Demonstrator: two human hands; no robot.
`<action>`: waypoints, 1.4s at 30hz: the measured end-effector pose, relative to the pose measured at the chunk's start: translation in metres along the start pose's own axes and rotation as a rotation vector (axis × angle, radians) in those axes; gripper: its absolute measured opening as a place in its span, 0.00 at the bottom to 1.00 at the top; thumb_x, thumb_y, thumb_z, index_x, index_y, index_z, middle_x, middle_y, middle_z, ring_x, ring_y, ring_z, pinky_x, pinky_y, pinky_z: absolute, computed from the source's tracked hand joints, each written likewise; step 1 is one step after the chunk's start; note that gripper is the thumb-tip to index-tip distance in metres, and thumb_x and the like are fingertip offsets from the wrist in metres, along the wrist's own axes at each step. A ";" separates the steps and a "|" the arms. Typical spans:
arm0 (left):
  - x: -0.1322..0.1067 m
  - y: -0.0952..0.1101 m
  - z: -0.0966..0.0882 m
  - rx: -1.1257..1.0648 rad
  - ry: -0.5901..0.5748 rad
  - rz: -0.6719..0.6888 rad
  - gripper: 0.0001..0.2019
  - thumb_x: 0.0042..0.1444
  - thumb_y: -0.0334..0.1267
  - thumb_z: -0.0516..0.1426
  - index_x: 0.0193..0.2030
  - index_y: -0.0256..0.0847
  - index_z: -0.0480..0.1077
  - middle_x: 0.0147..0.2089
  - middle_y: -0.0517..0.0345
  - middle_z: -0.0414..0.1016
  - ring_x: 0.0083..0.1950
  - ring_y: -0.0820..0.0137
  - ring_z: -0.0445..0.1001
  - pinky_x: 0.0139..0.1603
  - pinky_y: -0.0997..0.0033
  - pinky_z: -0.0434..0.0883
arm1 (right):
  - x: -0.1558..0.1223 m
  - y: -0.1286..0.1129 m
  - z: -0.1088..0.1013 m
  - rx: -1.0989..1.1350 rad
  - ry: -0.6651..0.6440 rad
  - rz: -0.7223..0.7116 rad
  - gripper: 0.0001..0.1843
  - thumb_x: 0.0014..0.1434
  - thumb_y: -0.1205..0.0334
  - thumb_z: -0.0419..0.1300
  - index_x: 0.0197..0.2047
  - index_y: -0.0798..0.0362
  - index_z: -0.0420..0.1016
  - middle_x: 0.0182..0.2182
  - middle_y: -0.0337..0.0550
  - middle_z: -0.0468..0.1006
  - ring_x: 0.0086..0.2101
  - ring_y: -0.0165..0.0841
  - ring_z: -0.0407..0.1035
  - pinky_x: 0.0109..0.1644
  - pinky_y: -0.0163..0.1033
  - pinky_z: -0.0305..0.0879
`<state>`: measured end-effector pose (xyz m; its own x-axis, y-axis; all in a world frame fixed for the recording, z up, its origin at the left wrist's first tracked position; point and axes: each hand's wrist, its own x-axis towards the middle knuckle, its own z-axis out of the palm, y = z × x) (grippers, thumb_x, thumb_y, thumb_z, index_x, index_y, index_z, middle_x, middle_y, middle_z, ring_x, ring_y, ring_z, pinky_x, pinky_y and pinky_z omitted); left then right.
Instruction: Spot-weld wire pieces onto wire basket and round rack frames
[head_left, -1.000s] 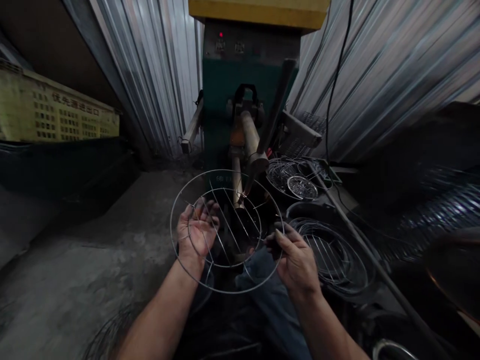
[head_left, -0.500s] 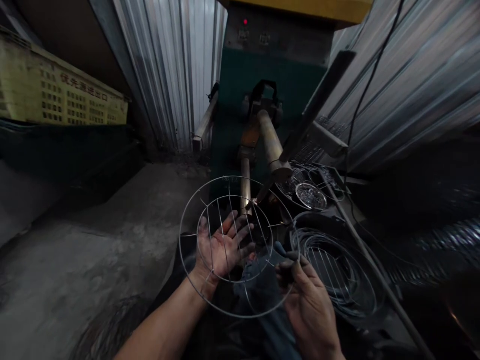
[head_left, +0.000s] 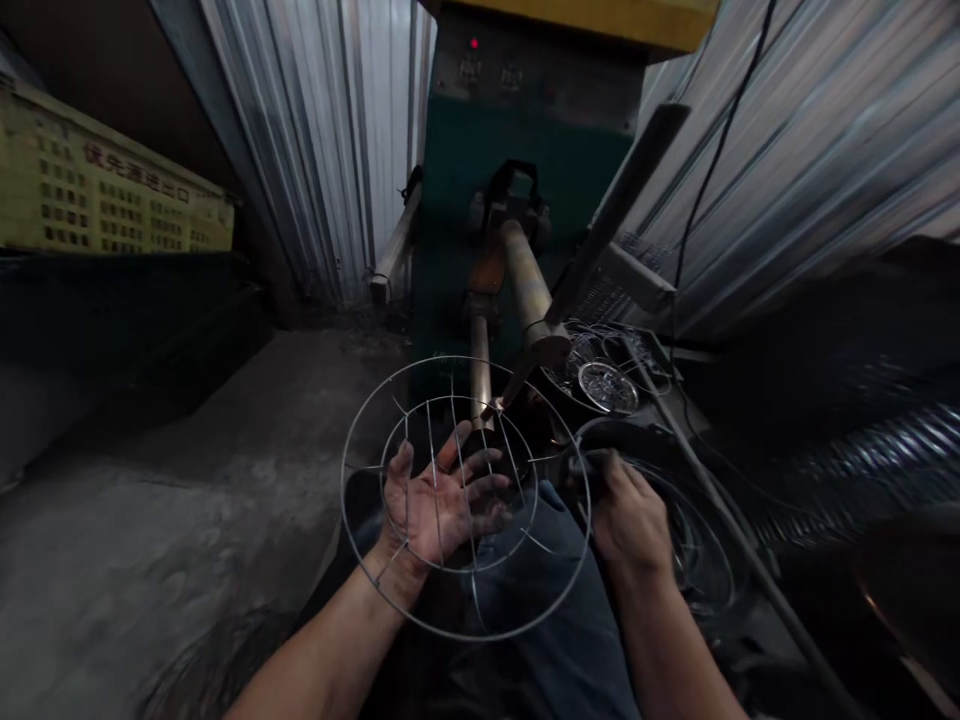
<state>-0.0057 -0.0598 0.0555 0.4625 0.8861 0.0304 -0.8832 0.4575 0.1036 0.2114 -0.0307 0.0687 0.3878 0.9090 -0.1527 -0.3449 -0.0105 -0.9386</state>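
Observation:
A round wire rack point(head_left: 487, 639), two rings joined by thin straight bars, is held level in front of me. My left hand point(head_left: 439, 505) lies palm up beneath it, fingers spread; whether it bears any weight is unclear. At the right rim, my right hand point(head_left: 634, 515) has its fingers curled closed around the outer ring, the tips dark and partly hidden. Just beyond the inner ring, the lower rod point(head_left: 481, 365) of a green machine point(head_left: 570, 130) meets a slanted electrode tip point(head_left: 496, 406).
A thick upper arm point(head_left: 525, 280) and a slanting dark bar point(head_left: 622, 205) reach out from the machine. To the right are a tub of wire rings point(head_left: 712, 560) and a bin with shiny wire pieces point(head_left: 607, 388). A yellow crate point(head_left: 112, 195) stands at left.
My right hand has moved up along the rim, its fingers more curled. The rack has shifted slightly left in view, as has the whole scene. My left hand stays beneath it.

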 end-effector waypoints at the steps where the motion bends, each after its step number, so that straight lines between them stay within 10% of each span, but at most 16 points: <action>1: 0.000 0.001 0.002 -0.001 0.003 -0.008 0.38 0.53 0.63 0.49 0.68 0.48 0.53 0.58 0.40 0.67 0.54 0.48 0.69 0.57 0.33 0.50 | 0.014 0.000 0.007 -0.013 -0.039 0.008 0.22 0.36 0.54 0.74 0.35 0.54 0.78 0.26 0.39 0.79 0.24 0.31 0.72 0.29 0.36 0.70; 11: -0.001 0.012 0.015 0.059 -0.036 -0.071 0.37 0.56 0.63 0.44 0.66 0.43 0.58 0.60 0.35 0.65 0.56 0.44 0.68 0.52 0.35 0.60 | 0.059 0.010 0.080 0.000 -0.516 0.052 0.17 0.35 0.64 0.73 0.33 0.52 0.80 0.29 0.37 0.79 0.30 0.31 0.72 0.38 0.37 0.69; 25: 0.002 0.019 0.012 0.041 -0.067 -0.111 0.35 0.55 0.61 0.46 0.62 0.39 0.63 0.60 0.34 0.66 0.55 0.45 0.69 0.50 0.39 0.64 | 0.057 0.015 0.082 -0.234 -0.350 -0.272 0.08 0.43 0.57 0.69 0.28 0.51 0.80 0.23 0.34 0.73 0.25 0.28 0.64 0.29 0.34 0.61; 42: 0.011 0.023 0.014 0.037 -0.002 -0.038 0.37 0.54 0.64 0.46 0.63 0.40 0.62 0.59 0.33 0.66 0.53 0.45 0.70 0.52 0.36 0.61 | 0.076 0.008 0.101 -0.279 -0.441 -0.259 0.06 0.41 0.59 0.66 0.22 0.52 0.78 0.22 0.35 0.75 0.26 0.30 0.67 0.32 0.36 0.62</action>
<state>-0.0198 -0.0407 0.0726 0.4960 0.8679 0.0272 -0.8614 0.4879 0.1414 0.1520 0.0798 0.0807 0.0162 0.9835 0.1802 -0.0246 0.1805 -0.9833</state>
